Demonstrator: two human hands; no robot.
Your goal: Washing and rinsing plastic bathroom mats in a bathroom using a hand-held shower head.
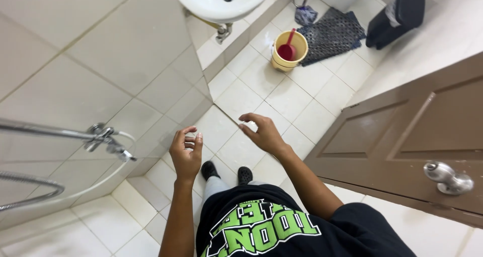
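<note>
I look down at a white-tiled bathroom floor [282, 98] with both arms raised in front of me. My left hand [185, 151] hovers near the tiled wall, fingers loosely curled, and holds nothing. My right hand [261, 132] is stretched out over the floor with the fingers spread and bent, also holding nothing. Neither hand touches anything. Below them I see my black shirt [271, 227] with green print and my black shoes [226, 172] on the tiles.
A chrome shower valve and hose [105, 138] stick out of the left wall. A white sink [221, 0] hangs at the top. A yellow bucket with a red dipper [289, 49], a dark mat [332, 33] and a black bin [397, 15] stand beyond. A brown door with a metal knob [445, 177] is open at right.
</note>
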